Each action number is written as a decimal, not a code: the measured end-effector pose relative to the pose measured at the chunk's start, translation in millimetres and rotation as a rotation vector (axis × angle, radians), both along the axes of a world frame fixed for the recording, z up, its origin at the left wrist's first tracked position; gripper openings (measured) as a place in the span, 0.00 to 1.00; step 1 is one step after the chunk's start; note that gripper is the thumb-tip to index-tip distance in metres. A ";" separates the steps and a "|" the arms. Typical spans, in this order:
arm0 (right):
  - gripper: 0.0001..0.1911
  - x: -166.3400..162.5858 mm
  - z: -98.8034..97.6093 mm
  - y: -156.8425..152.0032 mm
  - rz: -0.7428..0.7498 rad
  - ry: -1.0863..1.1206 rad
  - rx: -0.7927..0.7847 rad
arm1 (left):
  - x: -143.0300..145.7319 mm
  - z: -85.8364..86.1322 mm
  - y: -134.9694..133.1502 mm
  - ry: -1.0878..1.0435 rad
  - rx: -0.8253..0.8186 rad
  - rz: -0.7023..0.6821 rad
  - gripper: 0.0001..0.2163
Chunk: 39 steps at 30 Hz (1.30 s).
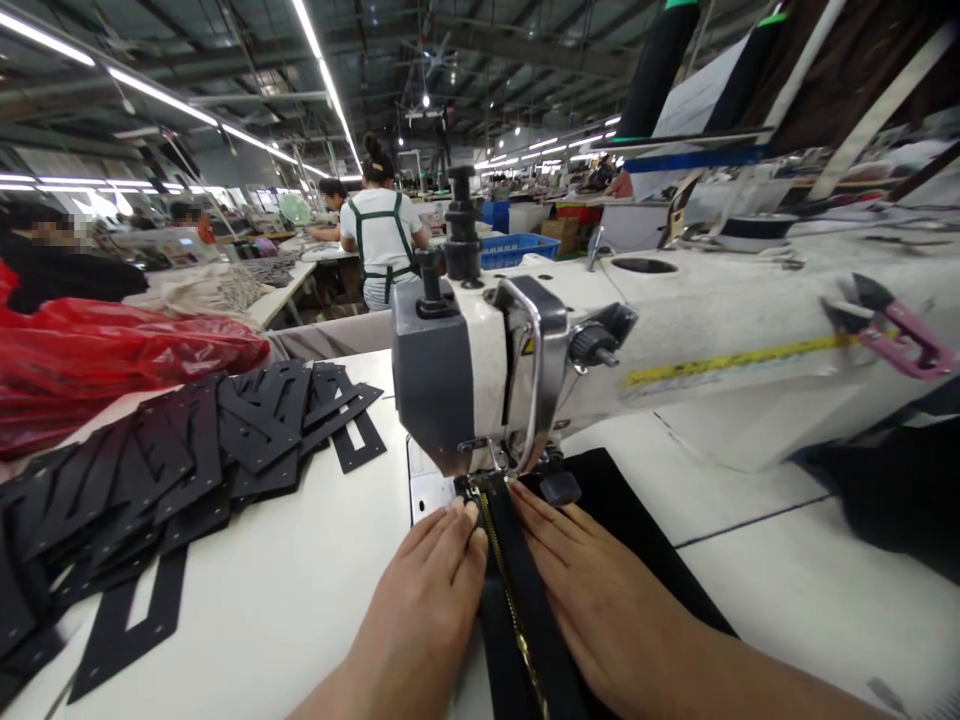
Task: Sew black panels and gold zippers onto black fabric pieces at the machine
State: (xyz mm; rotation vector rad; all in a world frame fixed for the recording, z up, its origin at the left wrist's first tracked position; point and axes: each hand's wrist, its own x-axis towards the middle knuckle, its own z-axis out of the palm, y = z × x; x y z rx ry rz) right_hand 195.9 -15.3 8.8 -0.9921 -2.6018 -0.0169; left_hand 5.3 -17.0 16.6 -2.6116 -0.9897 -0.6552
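Note:
A black zipper (504,570) with gold-coloured teeth runs from the needle area of the sewing machine (491,350) down toward me. Black fabric (619,500) lies under it and extends to the right. My left hand (427,600) is at the zipper's left edge, its fingers bent and pressed together on the tape close to the needle. My right hand (600,590) lies flat with fingers stretched forward on the black tape and fabric right of the teeth. The fingertips of both hands are just in front of the presser foot, which is partly hidden.
Black cut pieces with slots (259,415) are heaped on the white table (300,610) at left, beside a red plastic bag (127,360). Pink-handled snips (907,340) rest on the machine arm. Dark fabric (892,490) lies far right. Co-workers (382,230) are at tables beyond.

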 end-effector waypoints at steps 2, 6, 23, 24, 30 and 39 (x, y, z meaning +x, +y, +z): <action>0.29 -0.5 -0.2 -0.7 0.005 -0.015 -0.009 | 0.3 0.7 0.1 0.001 0.003 -0.004 0.18; 0.30 -2.7 3.0 -1.5 -0.003 -0.010 -0.027 | 1.1 1.5 0.5 0.005 0.018 -0.020 0.18; 0.29 -0.3 1.6 -2.3 -0.029 0.020 -0.066 | 0.2 -3.6 2.9 -0.042 -0.014 -0.034 0.16; 0.28 -0.2 1.7 -1.8 -0.029 0.019 -0.079 | 0.6 -3.6 3.9 -0.050 -0.018 -0.036 0.15; 0.27 -0.7 3.9 0.8 -0.029 0.033 -0.121 | 3.2 2.1 8.3 -0.087 0.004 -0.049 0.14; 0.23 0.0 4.2 12.8 0.032 0.086 -0.114 | 0.5 -4.0 12.9 -0.074 -0.109 -0.005 0.10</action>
